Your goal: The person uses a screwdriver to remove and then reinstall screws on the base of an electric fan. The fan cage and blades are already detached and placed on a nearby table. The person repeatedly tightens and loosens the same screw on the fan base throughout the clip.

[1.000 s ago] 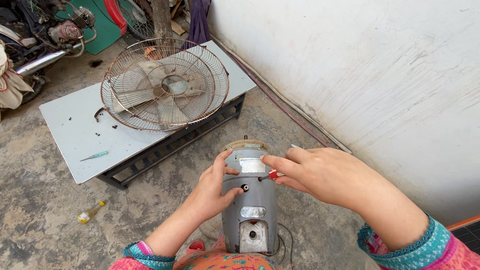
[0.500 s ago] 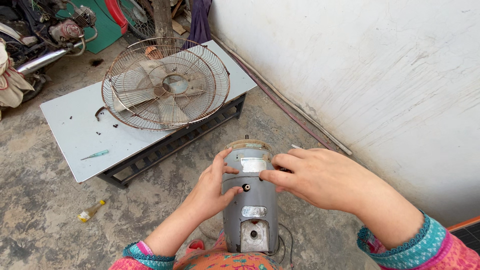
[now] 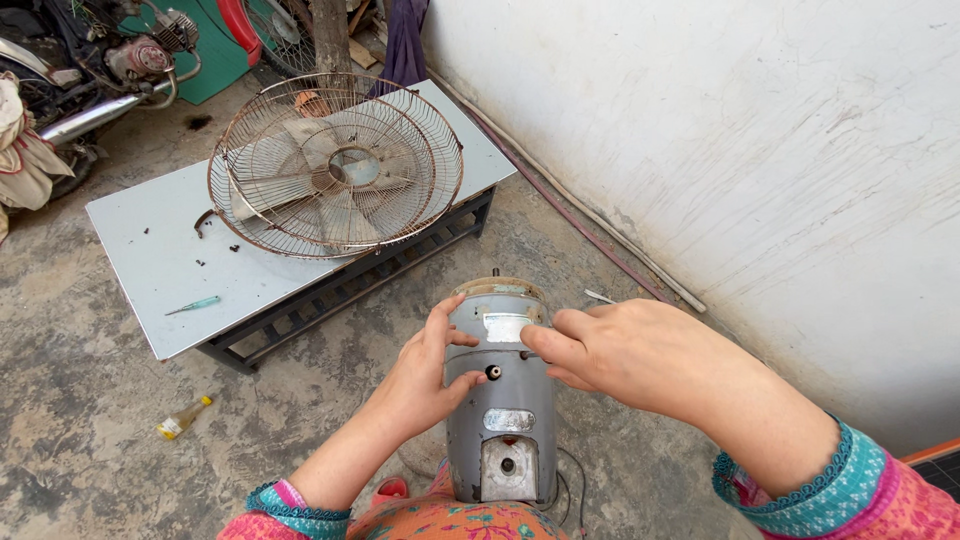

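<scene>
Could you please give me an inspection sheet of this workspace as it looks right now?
Surface: bare concrete floor; low grey table behind.
Job's things: grey fan motor upright, between the hands.
Clutter: fan cage with blades and a small screwdriver on the table; small bottle on the floor.
Grippers: left hand against the motor's side; right hand with fingertips on its front.
Cables: thin wire by the motor's base.
Surroundings: white wall, motorcycle.

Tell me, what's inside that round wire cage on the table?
Inside the rusty wire cage lie pale fan blades around a round hub. The grey table shows through the mesh; anything beneath the blades is hidden.
</scene>
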